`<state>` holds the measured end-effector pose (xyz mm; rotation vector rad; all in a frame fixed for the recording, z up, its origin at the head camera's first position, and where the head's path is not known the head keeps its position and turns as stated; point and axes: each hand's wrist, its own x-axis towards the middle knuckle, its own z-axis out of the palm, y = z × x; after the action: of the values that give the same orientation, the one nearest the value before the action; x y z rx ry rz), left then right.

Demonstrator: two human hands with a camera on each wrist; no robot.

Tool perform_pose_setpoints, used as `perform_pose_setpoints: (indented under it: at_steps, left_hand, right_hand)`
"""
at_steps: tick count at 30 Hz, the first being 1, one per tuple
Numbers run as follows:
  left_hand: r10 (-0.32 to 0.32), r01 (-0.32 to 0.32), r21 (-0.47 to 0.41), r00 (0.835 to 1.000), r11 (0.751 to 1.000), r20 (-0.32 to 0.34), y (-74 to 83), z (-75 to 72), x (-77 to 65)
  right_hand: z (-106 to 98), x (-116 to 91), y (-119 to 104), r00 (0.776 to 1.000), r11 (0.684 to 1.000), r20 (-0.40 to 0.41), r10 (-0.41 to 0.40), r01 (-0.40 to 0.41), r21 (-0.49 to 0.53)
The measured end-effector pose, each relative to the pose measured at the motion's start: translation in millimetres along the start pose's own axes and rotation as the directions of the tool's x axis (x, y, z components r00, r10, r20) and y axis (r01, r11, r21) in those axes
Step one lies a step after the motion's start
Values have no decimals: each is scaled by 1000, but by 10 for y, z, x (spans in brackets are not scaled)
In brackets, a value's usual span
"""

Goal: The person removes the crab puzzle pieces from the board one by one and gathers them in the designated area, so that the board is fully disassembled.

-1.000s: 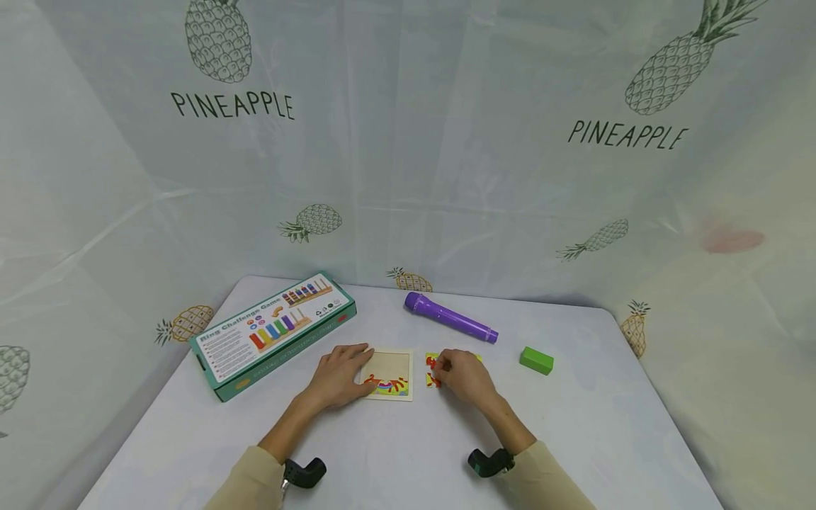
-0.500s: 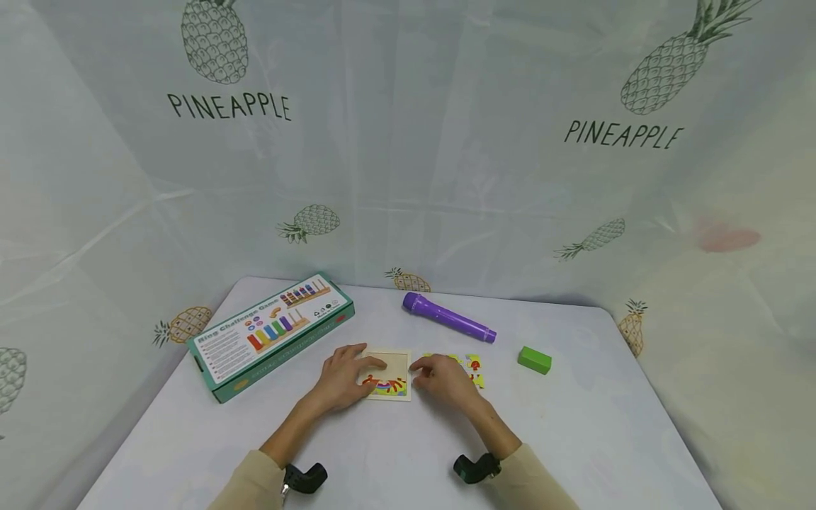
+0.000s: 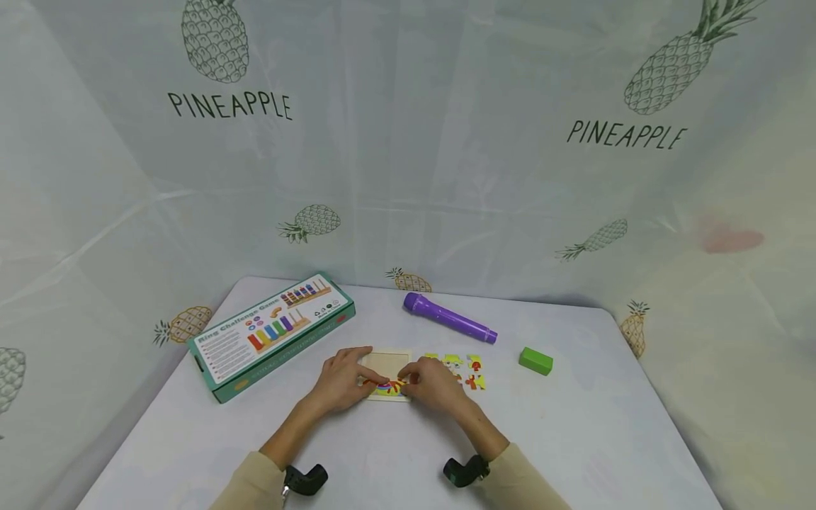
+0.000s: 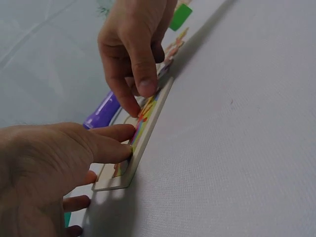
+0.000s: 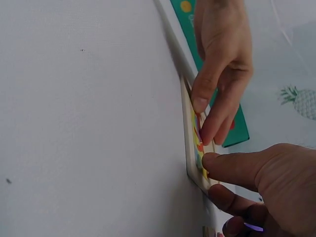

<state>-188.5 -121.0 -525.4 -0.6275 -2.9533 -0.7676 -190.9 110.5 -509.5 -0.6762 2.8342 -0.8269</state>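
Note:
A small wooden puzzle board lies on the table, a colourful row of puzzle pieces along its near side. My left hand is at the board's left, with thumb and index finger reaching onto that row; in the left wrist view those two fingers are nearly straight. From the right, my right hand reaches over the board's edge, its thumb touching the row's right end. Whether it pinches a piece I cannot tell. Loose puzzle pieces lie to the right, some hidden behind that hand.
A green ring game box stands slantwise at the back left. Behind the board lies a purple toy microphone. A green block sits to the right of the loose pieces. A pineapple-printed curtain hangs behind the table.
My right hand has moved left from the loose pieces to the board's right side. My left index finger lifted slightly, then came down onto the coloured row.

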Motion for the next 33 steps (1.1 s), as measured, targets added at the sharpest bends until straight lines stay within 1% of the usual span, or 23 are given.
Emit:
perform_pose_setpoints:
  at_steps: [7, 14, 21, 28, 33]
  left_hand:
    - [18, -18, 2, 1000, 1000, -11, 9, -14, -4]
    - [24, -23, 19, 1000, 1000, -11, 0, -8, 12]
    - [26, -26, 9, 1000, 1000, -6, 4, -19, 8]
    - [33, -33, -6, 999, 999, -4, 9, -33, -2]
    - [26, -26, 4, 1000, 1000, -5, 12, -38, -4]
  right_hand:
    - [1, 23, -26, 1000, 1000, -13, 19, -19, 17]
    - [8, 27, -23, 999, 998, -7, 46, -46, 43]
    - [9, 29, -25, 998, 995, 2, 68, -68, 76]
    - [12, 32, -49, 997, 994, -3, 72, -72, 83]
    - [2, 39, -78, 996, 987, -13, 92, -89, 131]
